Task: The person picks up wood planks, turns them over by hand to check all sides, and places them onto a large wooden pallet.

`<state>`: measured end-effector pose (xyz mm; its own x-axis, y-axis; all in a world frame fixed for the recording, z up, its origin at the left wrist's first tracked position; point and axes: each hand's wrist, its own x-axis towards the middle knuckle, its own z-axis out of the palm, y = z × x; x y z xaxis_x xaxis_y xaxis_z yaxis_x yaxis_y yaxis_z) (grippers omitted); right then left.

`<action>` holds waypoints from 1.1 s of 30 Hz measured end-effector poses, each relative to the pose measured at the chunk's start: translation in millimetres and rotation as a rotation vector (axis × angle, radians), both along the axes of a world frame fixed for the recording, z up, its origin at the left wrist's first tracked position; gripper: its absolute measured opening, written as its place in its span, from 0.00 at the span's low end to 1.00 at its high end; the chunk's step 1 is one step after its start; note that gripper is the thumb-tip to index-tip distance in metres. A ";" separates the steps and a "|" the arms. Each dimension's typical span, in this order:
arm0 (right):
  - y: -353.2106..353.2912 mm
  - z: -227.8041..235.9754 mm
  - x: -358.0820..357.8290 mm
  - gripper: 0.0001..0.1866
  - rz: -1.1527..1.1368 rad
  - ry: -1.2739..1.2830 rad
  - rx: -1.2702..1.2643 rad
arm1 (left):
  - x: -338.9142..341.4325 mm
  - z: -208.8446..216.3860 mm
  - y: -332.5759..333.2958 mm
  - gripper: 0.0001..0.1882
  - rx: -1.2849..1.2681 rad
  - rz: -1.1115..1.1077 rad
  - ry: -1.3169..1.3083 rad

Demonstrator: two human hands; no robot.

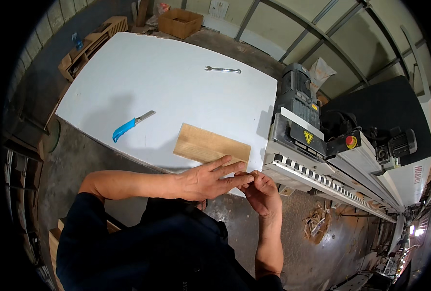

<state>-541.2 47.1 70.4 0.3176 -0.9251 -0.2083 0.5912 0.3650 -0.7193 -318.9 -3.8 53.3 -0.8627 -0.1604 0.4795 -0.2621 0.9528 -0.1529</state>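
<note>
Two bare hands meet at the near edge of the white table (162, 72), over one end of a wooden board (203, 143).
The board lies flat on the table by its near edge, toward its right end. The left hand (201, 182) has some fingers spread apart over the board; its lowest finger reaches the bunched thumb and fingers of the right hand (264, 191), just off the table's near edge. I cannot tell whether either hand pinches anything. A blue-handled knife (133, 126) lies on the table's left part, a wrench (223, 70) toward its far right; a grey machine (300, 136) stands at its right end.
</note>
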 end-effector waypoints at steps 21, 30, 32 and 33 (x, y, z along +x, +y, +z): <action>-2.6 -5.8 3.3 0.08 -0.222 -0.015 -0.018 | -1.3 11.3 0.6 0.32 -0.048 0.027 -0.221; -4.5 -1.5 2.6 0.07 -0.261 0.242 -0.077 | -3.6 9.7 0.4 0.28 -0.124 0.015 -0.281; -4.8 -0.8 2.2 0.06 -0.253 0.265 -0.073 | -3.6 9.6 0.1 0.28 -0.147 0.010 -0.295; -4.9 -0.3 1.6 0.06 -0.240 0.321 -0.083 | -3.7 10.0 -0.1 0.27 -0.143 0.000 -0.297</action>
